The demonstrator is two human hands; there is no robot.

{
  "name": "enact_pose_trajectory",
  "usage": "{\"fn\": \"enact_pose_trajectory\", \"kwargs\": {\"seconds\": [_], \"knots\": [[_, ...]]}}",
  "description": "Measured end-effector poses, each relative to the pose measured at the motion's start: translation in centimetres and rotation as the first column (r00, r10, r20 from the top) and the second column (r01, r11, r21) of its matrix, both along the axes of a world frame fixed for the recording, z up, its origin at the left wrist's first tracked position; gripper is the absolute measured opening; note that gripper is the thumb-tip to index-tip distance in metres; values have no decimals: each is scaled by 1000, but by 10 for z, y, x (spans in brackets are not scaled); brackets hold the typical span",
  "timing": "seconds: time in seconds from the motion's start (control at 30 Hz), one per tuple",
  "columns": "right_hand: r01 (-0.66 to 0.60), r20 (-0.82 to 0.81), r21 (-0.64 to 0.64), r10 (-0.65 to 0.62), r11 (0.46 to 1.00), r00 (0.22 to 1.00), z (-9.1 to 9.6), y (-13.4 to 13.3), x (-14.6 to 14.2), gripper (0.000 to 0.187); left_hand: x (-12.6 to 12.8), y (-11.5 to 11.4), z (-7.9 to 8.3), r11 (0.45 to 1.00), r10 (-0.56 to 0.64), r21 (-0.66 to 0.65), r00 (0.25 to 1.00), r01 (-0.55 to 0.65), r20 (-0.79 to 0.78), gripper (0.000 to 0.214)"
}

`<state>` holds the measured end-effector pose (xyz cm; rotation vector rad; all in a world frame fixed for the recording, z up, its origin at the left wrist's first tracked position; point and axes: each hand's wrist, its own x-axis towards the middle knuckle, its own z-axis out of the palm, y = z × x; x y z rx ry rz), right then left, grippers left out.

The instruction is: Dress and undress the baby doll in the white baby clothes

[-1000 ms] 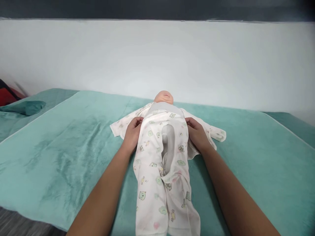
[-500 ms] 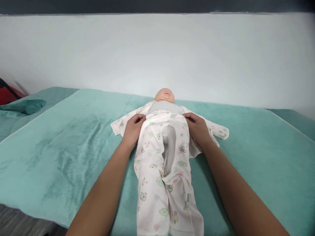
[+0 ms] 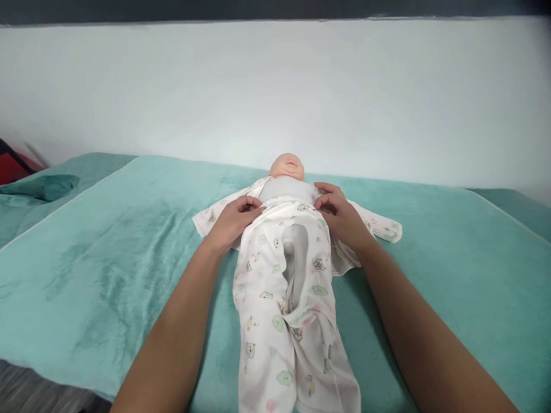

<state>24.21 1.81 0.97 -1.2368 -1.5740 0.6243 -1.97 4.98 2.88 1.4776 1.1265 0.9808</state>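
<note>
A baby doll (image 3: 287, 167) lies on its back on a teal blanket (image 3: 107, 252), head toward the wall. A white printed baby romper (image 3: 279, 298) covers its body, with a gap down the front showing the grey torso. My left hand (image 3: 235, 219) pinches the romper's upper edge on the doll's left side as I see it. My right hand (image 3: 338, 214) pinches the same edge on the other side, near the doll's chest. One romper sleeve (image 3: 381, 228) lies spread out to the right.
A white wall (image 3: 275, 97) rises right behind the doll's head. At the far left lie a darker teal cloth (image 3: 38, 186) and something red (image 3: 12, 166). The blanket's near edge drops off at the lower left.
Both hands have slid up the doll's body from the waist to the chest, drawing the romper's top edge higher. The fingers have gone from lying along the sides to pinching the edge.
</note>
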Motion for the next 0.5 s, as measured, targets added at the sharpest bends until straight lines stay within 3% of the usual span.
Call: {"fn": "enact_pose_trajectory", "kwargs": {"seconds": [0.13, 0.27, 0.5], "knots": [[-6, 64, 3, 6, 1000, 998, 3, -2, -4, 8, 0, 1, 0, 983, 5, 183, 996, 11, -89, 20], [-4, 144, -36, 9, 999, 990, 8, 4, -4, 9, 5, 7, -3, 975, -13, 219, 997, 29, -72, 23], [228, 447, 21, -214, 973, 869, 20, 44, -7, 17, 14, 36, 7, 942, 261, 291, 913, -169, -315, 23]]}}
